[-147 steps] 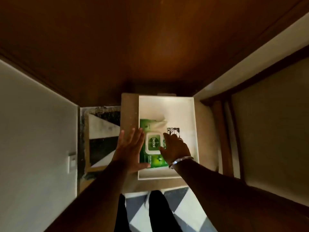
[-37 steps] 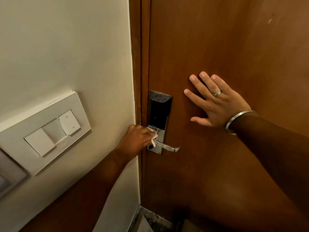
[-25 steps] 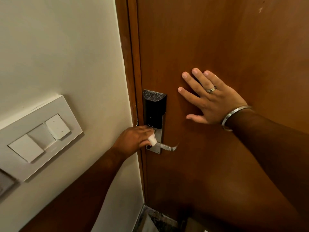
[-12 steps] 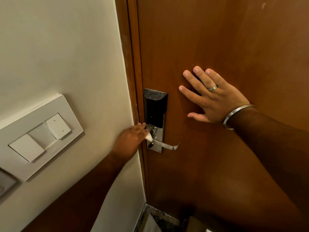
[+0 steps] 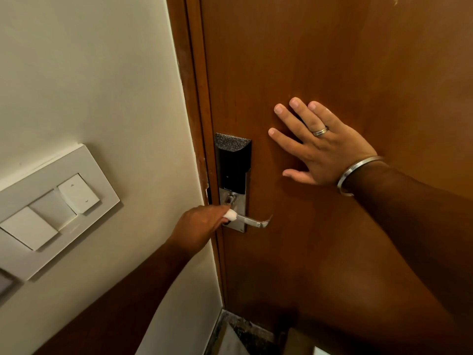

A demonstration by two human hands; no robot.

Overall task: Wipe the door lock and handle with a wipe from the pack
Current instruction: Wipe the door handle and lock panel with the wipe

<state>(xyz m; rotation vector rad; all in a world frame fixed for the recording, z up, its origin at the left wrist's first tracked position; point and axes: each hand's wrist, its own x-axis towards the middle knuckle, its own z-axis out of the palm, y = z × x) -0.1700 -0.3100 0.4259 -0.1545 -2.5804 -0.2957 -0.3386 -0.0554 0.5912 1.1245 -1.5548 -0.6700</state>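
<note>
Left hand (image 5: 202, 222) is reaching in from below-left, grip closed around a small bunched white wipe (image 5: 232, 215). Wipe is sticking out past the fingertips and is touching the inner end of the handle (image 5: 252, 221), right where the lever is meeting the lock (image 5: 233, 180). Handle is running out to the right of the grip, roughly level, tip hooked up. Lock's silver plate is sitting just above and behind the grip; its black upper housing is rising straight above that. Door edge and frame (image 5: 198, 124) are passing just left of the grip.

Right hand (image 5: 320, 149) is lying flat on the door (image 5: 332, 60), up and right of the grip, well clear of the lock. Fingers spread, holding nothing. It is wearing a ring (image 5: 320, 131), with a metal bangle (image 5: 354, 172) at the wrist.

Left of the grip, across the frame, a white switch panel (image 5: 51, 211) is sitting on the wall (image 5: 89, 73). Floor is showing below the grip, too dark to read.
</note>
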